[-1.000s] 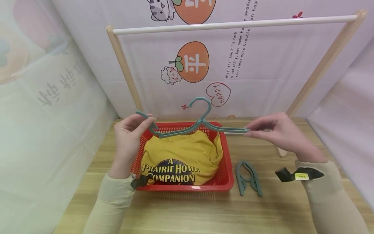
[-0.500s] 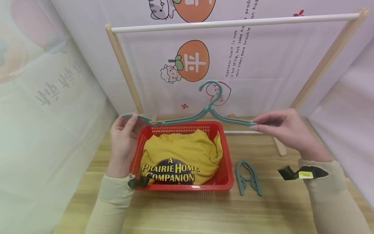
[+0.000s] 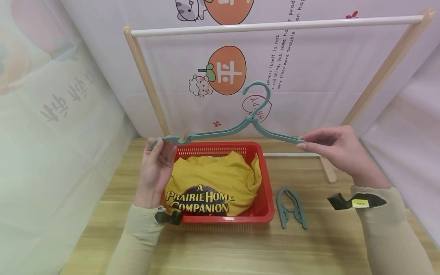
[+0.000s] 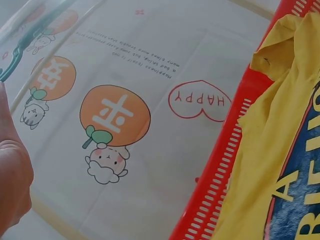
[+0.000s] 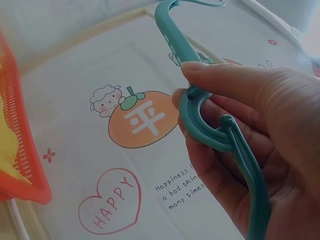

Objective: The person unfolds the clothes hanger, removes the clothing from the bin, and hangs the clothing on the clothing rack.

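A teal folding hanger (image 3: 223, 133) is stretched between both hands in the head view, hook up, over the back of the red basket. My left hand (image 3: 156, 168) pinches its left end section between thumb and fingers. At the other end, my right hand (image 3: 331, 147) pinches the right arm. In the right wrist view, the hanger's curved notch (image 5: 192, 120) lies by those fingers, and the end section runs down across the palm. A second teal hanger (image 3: 282, 214), folded, lies on the table right of the basket.
The red basket (image 3: 223, 219) holds a bunched yellow T-shirt (image 3: 213, 164) with printed lettering. Behind stands a rack with a white rail (image 3: 275, 26) and wooden posts (image 3: 148, 84). Printed cloth (image 3: 309, 103) covers the back and sides around the wooden table (image 3: 220, 252).
The hanger has risen, its hook shifting up and right. Its left end section has swung down nearly into line with the arm. The left hand has turned palm up; the right has moved slightly up and right.
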Tool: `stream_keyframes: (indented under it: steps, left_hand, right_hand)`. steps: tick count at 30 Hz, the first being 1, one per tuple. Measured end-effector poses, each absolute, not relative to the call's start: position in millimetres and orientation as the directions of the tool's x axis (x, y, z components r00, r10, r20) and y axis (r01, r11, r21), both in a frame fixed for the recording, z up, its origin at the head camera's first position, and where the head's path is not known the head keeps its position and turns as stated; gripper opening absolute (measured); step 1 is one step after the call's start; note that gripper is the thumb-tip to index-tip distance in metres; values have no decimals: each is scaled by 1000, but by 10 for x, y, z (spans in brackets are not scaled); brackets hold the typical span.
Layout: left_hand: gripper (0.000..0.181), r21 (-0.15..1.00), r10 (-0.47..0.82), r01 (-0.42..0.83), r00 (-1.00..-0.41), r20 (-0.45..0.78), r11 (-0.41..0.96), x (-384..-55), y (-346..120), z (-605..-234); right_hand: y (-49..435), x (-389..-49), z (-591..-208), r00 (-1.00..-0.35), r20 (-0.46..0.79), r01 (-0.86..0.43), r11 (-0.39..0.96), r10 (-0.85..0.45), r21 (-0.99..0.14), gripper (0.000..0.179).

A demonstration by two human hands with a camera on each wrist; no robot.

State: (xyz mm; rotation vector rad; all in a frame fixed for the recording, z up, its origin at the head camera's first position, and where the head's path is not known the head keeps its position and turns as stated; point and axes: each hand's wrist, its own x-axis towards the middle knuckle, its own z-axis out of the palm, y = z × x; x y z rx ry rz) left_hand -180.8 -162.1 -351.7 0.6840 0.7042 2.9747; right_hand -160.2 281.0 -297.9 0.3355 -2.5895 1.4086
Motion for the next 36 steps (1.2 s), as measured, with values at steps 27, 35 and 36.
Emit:
stream_keyframes:
  steps: [27, 35, 36]
  left_hand:
    - [14, 447, 63, 132, -916, 396, -885, -1800, -1539, -3595]
    - [11, 459, 49, 134, -929, 366, -878, -1792, -1495, -3613]
    - [12, 460, 48, 133, -931, 363, -878, -1791, -1489, -3616]
  right_hand:
    - [2433, -1690, -2737, -954, 191, -288, 532, -231, -796, 31]
    - [2096, -1754, -2626, -941, 224, -320, 454, -253, -832, 34]
    - [2060, -1760, -2613, -939, 232, -327, 441, -255, -836, 33]
